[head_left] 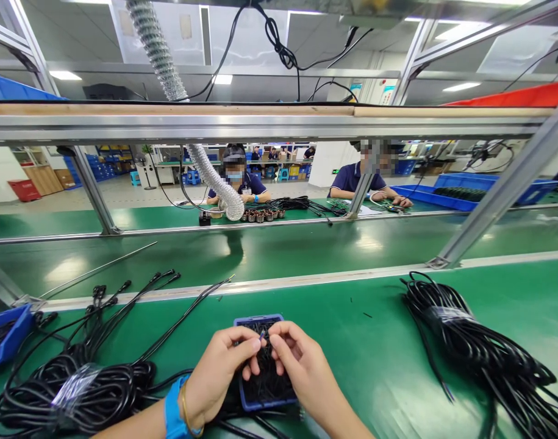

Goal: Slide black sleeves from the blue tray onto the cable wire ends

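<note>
At the left, the cable bundle (27,396) looks heavy in bulk and springy, with slick coils; the clear wrap (75,385) around its middle seems the surest place to hold it. The wire tip (262,335) in the middle, thin and bluish, should be light, bendy and easily bent out of shape, so a gentle pinch just behind the end suits it. The small black pieces (266,387) in the blue tray (269,405) look light and best picked up singly by fingertips. The coil (484,347) at the right should handle like the left bundle.

The left hand (221,366) has thumb and forefinger together, clamped on the wire tip, which pokes out between them toward the right, above the far part of the tray. Just beside it, on the right, the right hand (304,360) has thumb and forefinger close together; whether they grip anything, I cannot tell.
</note>
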`<state>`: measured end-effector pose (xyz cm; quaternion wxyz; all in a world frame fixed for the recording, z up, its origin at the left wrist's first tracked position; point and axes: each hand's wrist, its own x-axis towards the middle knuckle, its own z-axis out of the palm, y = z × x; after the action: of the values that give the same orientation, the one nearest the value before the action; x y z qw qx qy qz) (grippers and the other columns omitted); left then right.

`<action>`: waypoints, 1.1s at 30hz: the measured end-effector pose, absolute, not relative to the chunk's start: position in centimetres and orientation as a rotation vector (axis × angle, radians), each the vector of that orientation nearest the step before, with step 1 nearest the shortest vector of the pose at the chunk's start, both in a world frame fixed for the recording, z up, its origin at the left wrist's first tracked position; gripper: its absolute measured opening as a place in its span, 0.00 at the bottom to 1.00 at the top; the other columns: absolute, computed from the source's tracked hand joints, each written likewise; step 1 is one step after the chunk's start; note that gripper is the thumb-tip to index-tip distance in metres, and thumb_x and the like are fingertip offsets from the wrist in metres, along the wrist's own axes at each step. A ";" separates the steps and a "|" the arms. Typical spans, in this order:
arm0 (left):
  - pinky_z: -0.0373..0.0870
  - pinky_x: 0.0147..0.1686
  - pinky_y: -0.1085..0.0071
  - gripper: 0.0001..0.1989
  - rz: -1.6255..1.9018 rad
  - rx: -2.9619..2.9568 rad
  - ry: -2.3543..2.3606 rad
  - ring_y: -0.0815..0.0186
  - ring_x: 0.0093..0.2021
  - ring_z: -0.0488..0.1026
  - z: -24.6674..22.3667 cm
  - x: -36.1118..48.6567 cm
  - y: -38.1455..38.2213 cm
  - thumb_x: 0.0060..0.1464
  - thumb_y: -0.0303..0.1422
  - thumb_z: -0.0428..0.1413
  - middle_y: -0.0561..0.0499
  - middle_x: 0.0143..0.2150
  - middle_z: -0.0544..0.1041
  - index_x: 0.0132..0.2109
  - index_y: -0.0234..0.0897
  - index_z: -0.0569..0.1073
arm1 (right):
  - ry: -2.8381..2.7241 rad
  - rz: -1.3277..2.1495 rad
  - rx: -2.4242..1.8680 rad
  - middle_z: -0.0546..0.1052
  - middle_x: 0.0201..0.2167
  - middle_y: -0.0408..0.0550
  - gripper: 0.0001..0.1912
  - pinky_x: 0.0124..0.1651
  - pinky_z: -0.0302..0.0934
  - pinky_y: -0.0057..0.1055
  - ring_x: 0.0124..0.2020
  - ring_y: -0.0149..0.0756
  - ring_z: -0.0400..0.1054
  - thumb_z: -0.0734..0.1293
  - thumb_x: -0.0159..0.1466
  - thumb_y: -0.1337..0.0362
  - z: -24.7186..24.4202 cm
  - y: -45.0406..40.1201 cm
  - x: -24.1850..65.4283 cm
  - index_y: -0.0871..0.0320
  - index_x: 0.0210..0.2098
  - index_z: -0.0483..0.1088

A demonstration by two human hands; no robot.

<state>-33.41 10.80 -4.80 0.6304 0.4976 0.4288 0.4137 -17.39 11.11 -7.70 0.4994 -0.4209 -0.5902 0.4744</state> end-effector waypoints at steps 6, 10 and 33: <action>0.53 0.22 0.75 0.11 0.942 1.202 1.070 0.72 0.23 0.60 -4.5 -33.7 10.8 0.46 0.38 0.60 0.57 0.21 0.64 0.27 0.34 0.71 | -1.333 1.043 -0.956 0.69 0.24 0.41 0.16 0.22 0.63 0.21 0.19 0.26 0.64 0.69 0.60 0.50 -6.5 10.9 -17.0 0.59 0.33 0.71; 0.53 0.21 0.75 0.10 0.916 1.225 1.081 0.72 0.22 0.60 -4.5 -33.7 10.8 0.45 0.37 0.59 0.57 0.21 0.63 0.26 0.35 0.71 | -1.349 1.030 -0.915 0.71 0.24 0.41 0.12 0.22 0.66 0.21 0.20 0.26 0.66 0.69 0.60 0.54 -6.1 10.5 -17.1 0.58 0.32 0.72; 0.58 0.23 0.76 0.19 0.950 1.313 1.038 0.72 0.22 0.63 -5.0 -33.5 11.0 0.50 0.46 0.60 0.54 0.21 0.68 0.30 0.32 0.75 | -1.282 1.101 -0.944 0.76 0.31 0.47 0.13 0.31 0.70 0.26 0.31 0.33 0.71 0.71 0.58 0.55 -6.6 10.9 -16.3 0.58 0.37 0.73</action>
<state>-33.53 10.98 -5.03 0.5715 0.5598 0.4427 0.4049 -16.28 10.93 -6.62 0.5671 -0.4018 -0.5455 0.4684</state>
